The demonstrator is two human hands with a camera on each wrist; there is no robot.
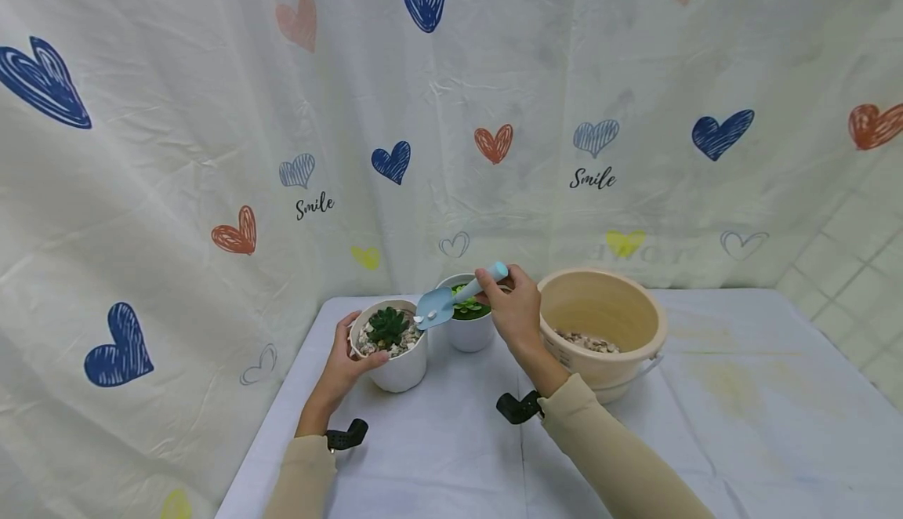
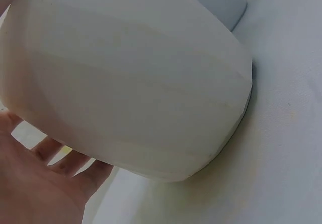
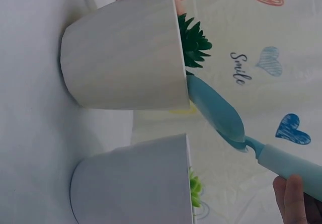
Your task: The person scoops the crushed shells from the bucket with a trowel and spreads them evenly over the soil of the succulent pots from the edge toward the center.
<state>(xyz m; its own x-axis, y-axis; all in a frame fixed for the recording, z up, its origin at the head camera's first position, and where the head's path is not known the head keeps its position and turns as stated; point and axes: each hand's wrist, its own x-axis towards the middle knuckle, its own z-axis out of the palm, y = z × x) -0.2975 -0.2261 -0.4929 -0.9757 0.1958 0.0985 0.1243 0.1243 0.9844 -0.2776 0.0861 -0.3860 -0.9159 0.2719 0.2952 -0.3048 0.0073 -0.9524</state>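
A white flowerpot (image 1: 400, 372) stands at the table's left with a dark green succulent (image 1: 387, 326) and pale pebbles (image 1: 405, 340) in it. My left hand (image 1: 346, 366) grips this pot from the left, thumb at the rim and fingers round the side; in the left wrist view the pot wall hides part of the hand. Light blue is the small trowel (image 1: 436, 307) whose handle my right hand (image 1: 516, 306) holds. Its blade tilts down over the pot's right rim with a few white pebbles on it. The right wrist view shows the blade tip (image 3: 197, 85) just inside the rim, beside the succulent.
Behind the trowel stands a second white pot (image 1: 471, 335) with a light green plant (image 1: 467, 303). A large beige bucket (image 1: 600, 288) with pebbles at its bottom is right of my right hand. A white cloth (image 1: 451, 456) covers the table; a heart-printed curtain (image 1: 451, 111) hangs behind.
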